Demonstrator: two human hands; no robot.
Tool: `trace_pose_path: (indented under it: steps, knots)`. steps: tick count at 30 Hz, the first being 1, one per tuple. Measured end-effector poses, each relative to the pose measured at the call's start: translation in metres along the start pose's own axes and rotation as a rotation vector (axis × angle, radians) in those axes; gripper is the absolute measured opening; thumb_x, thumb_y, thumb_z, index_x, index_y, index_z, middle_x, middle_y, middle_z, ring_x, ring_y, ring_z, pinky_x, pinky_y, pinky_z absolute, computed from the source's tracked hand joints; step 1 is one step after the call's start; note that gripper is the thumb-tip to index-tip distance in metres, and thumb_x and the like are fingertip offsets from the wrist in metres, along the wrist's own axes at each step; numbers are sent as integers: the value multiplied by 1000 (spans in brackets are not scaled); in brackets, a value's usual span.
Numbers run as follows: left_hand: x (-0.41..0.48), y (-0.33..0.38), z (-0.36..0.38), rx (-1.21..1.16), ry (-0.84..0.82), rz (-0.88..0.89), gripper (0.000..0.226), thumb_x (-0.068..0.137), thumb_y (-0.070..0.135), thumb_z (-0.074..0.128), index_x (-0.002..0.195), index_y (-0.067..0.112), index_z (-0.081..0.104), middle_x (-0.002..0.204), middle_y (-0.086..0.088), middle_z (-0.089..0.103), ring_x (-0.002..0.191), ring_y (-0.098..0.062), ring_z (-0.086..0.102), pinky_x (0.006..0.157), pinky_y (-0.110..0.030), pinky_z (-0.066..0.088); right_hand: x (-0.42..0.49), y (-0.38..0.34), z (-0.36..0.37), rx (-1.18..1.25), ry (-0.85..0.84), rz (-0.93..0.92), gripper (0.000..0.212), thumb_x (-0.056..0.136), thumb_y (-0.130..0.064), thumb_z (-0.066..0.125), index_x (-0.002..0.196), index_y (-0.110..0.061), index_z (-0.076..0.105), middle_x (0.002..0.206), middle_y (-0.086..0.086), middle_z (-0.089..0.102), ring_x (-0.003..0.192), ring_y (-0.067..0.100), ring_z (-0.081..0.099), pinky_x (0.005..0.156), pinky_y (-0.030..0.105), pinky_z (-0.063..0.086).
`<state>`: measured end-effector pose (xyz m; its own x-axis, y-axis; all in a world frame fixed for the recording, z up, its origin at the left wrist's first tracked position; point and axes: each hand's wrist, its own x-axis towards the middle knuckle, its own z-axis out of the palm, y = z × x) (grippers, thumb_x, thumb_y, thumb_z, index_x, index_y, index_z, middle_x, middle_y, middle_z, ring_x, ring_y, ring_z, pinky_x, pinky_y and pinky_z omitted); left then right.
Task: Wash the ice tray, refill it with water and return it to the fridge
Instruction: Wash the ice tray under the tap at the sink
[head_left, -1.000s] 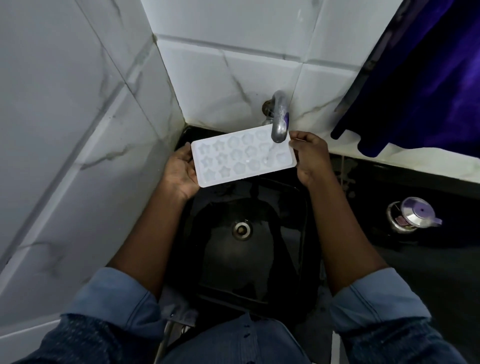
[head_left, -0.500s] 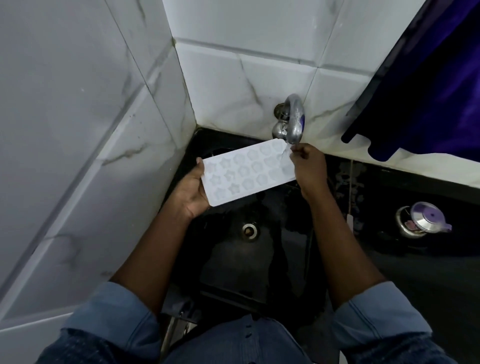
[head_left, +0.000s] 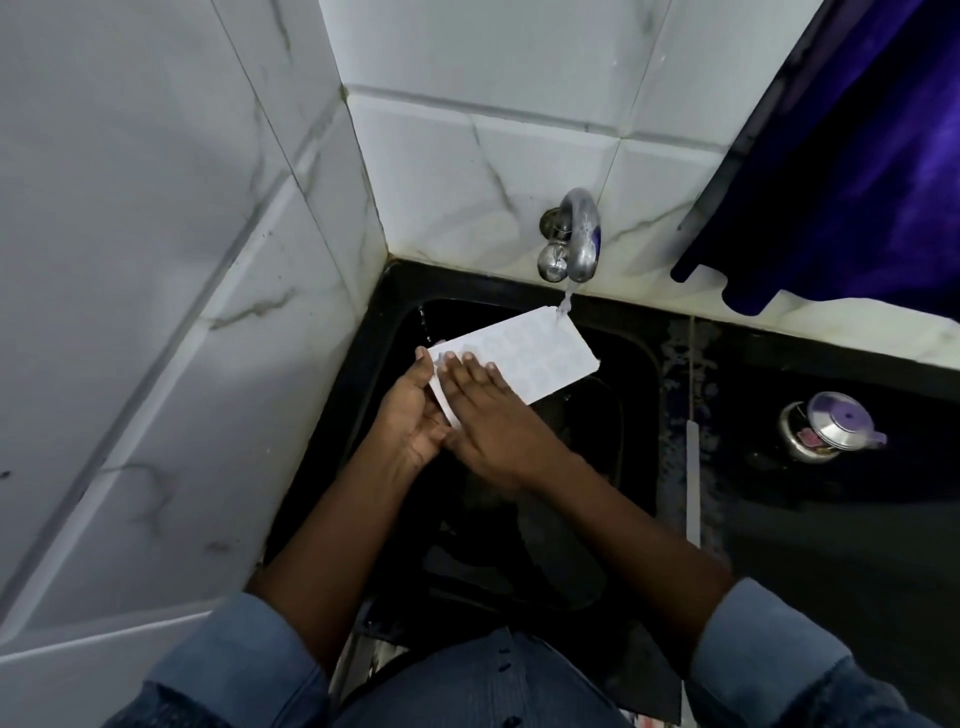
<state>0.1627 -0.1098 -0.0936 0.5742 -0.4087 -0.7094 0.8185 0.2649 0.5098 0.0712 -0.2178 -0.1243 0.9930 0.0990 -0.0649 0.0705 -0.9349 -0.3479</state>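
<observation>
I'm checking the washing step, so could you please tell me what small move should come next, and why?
Probably slide the right hand along the tray toward its far end, rubbing as it goes. Water from the tap lands only on that far corner, the right hand lies flat on the near end, and the left hand holds that end.

A home kitchen: black sink (head_left: 631, 358), wall tap (head_left: 581, 236), marble-look tiles (head_left: 467, 171).

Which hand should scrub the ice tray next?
Right, probably: the right hand lies flat on the ice tray, free to rub toward the tap water; the left hand grips its near end.
</observation>
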Motion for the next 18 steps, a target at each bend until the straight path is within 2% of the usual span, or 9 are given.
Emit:
trace_pose_path:
  steps: [2, 3, 6, 8, 9, 12, 14, 16, 18]
  knots:
    - [-1, 4, -6, 7, 1, 21, 48, 107, 47, 53, 119, 4, 69, 96, -12, 81, 81, -22, 80, 66, -40, 67, 5, 10, -5, 2, -15, -49, 81, 105, -62, 19, 167, -14, 0, 175, 8, -3, 161, 22, -9, 130, 38, -6]
    - [-4, 6, -8, -4, 0, 40, 45, 108, 45, 51, 113, 4, 70, 92, -12, 81, 78, -22, 80, 60, -38, 66, 9, 19, -10, 8, -16, -14, 83, 104, -64, 19, 167, -14, -2, 175, 8, -4, 161, 23, -8, 131, 41, -4]
    - [-12, 11, -12, -37, 0, 83, 40, 109, 41, 50, 107, 6, 71, 95, -14, 82, 75, -23, 80, 53, -38, 63, 12, 55, -20, 71, 22, 259, 93, 96, -72, 9, 167, -12, 0, 174, 11, -6, 161, 25, -8, 130, 48, 0]
    - [-17, 12, -14, -39, -2, 88, 38, 109, 40, 52, 107, 8, 71, 96, -14, 82, 76, -24, 81, 53, -39, 63, 3, 65, -19, 97, 65, 400, 100, 92, -75, 5, 166, -7, 5, 174, 13, -2, 161, 26, -7, 130, 41, -7]
    - [-19, 12, -14, -40, -2, 89, 36, 109, 39, 51, 105, 9, 71, 91, -13, 82, 75, -23, 81, 52, -38, 62, -2, 58, -16, 111, 69, 411, 102, 92, -76, 6, 166, -5, 5, 174, 14, -2, 161, 26, -6, 129, 37, -9]
    - [-22, 6, -13, -22, 0, 81, 36, 110, 36, 51, 98, 9, 71, 82, -10, 81, 69, -21, 80, 51, -37, 63, -7, 11, -1, 159, 25, 194, 98, 97, -73, 17, 166, -6, 3, 174, 13, -3, 161, 26, -7, 129, 35, -6]
    - [-24, 3, -14, -17, -4, 45, 38, 108, 39, 55, 97, 8, 73, 89, -11, 81, 71, -21, 80, 55, -37, 64, -2, -14, 9, 131, 18, -5, 90, 102, -64, 29, 166, -6, 4, 174, 13, -3, 161, 25, -8, 130, 36, -5]
    - [-26, 5, -19, -8, -7, 48, 36, 107, 40, 56, 98, 10, 74, 95, -10, 80, 74, -20, 80, 59, -34, 65, 7, -15, 7, 130, 29, -92, 83, 106, -58, 34, 167, -9, 5, 174, 11, -1, 161, 22, -8, 130, 35, -3]
    - [-27, 11, -25, 4, -18, 64, 37, 109, 40, 52, 107, 9, 73, 94, -10, 81, 77, -21, 80, 60, -37, 65, 14, -2, 0, 104, 20, -84, 81, 106, -61, 28, 167, -14, 2, 175, 8, -2, 161, 21, -7, 130, 36, -4]
